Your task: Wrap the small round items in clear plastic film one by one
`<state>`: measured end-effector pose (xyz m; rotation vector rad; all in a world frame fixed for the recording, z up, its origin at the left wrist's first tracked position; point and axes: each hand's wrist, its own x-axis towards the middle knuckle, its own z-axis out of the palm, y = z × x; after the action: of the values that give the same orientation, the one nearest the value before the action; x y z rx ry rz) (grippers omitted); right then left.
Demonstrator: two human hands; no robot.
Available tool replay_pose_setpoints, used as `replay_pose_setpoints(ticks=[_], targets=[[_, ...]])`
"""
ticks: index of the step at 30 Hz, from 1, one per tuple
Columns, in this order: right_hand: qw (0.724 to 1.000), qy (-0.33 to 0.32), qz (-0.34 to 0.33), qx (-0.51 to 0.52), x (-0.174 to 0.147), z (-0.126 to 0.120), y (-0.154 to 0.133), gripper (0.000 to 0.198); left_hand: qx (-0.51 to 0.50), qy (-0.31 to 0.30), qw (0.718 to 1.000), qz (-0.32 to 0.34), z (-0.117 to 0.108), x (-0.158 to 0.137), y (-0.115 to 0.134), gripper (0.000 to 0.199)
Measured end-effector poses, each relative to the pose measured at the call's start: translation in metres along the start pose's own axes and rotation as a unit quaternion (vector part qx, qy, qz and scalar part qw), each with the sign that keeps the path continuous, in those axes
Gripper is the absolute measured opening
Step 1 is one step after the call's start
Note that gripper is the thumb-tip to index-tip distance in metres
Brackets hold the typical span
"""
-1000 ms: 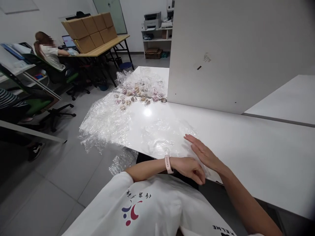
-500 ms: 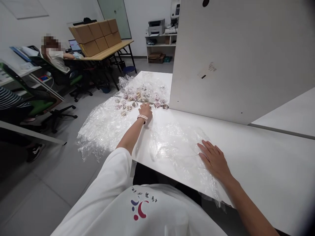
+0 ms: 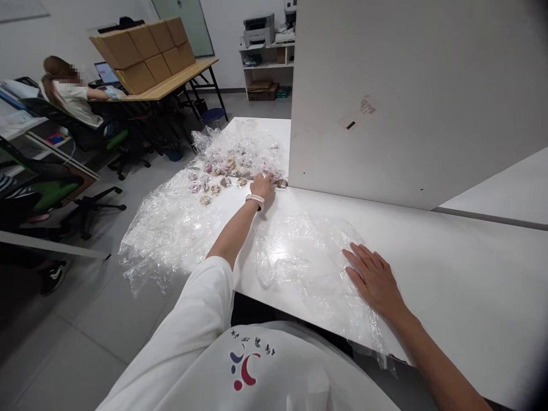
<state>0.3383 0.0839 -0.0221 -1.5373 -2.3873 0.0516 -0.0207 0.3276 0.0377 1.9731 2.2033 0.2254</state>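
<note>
My left hand [image 3: 262, 187], with a pale band on its wrist, reaches to the far part of the white table. Its fingers curl down among small wrapped pieces [image 3: 231, 165] in pink, gold and brown. What lies under the fingertips is hidden. One brown wrapped piece [image 3: 281, 184] sits just right of the fingers. Flat on the right side of a clear plastic sheet or bag [image 3: 299, 251] rests my right hand [image 3: 373, 278], fingers stretched out and slightly apart. More crumpled clear plastic [image 3: 162, 228] spreads at the left and hangs over the table edge.
A tall white panel [image 3: 363, 103] stands on the white table [image 3: 449, 274] at the back right. Cardboard boxes [image 3: 145, 54] are stacked on a wooden desk [image 3: 188, 77], where a person [image 3: 77, 97] sits. A printer [image 3: 259, 29] stands on a shelf behind.
My left hand has shifted a little to the right along the wrapped pieces, uncovering some at its left. My right hand stays on the plastic. The view has turned slightly.
</note>
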Motion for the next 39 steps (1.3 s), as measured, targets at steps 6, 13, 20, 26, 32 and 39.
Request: replay_pose_setpoints(ticks=[6, 13, 20, 26, 32, 39], targets=[[1.000, -0.020, 0.002, 0.001, 0.000, 0.000, 0.002, 0.048, 0.008, -0.035, 0.999, -0.017, -0.004, -0.008, 0.009, 0.034], [0.999, -0.025, 0.026, 0.010, 0.027, 0.006, 0.019, 0.051, -0.120, 0.084, 0.979, 0.145, -0.059, -0.111, 0.047, 0.031], [0.980, 0.071, 0.120, 0.142, 0.018, 0.002, 0.030, 0.055, -0.158, -0.079, 0.895, 0.409, 0.000, -0.219, 0.152, 0.019], [0.977, 0.086, 0.108, 0.160, -0.058, -0.028, 0.024, 0.048, -0.047, 0.005, 0.902, 0.430, 0.049, -0.256, 0.136, 0.030], [0.980, 0.012, -0.004, 0.196, -0.084, -0.034, 0.001, 0.037, -0.113, -0.039, 0.875, 0.469, 0.044, -0.309, 0.087, 0.039], [0.969, 0.015, -0.051, 0.240, -0.069, -0.046, -0.064, 0.026, -0.168, -0.058, 0.911, 0.371, 0.043, -0.343, 0.048, 0.042]])
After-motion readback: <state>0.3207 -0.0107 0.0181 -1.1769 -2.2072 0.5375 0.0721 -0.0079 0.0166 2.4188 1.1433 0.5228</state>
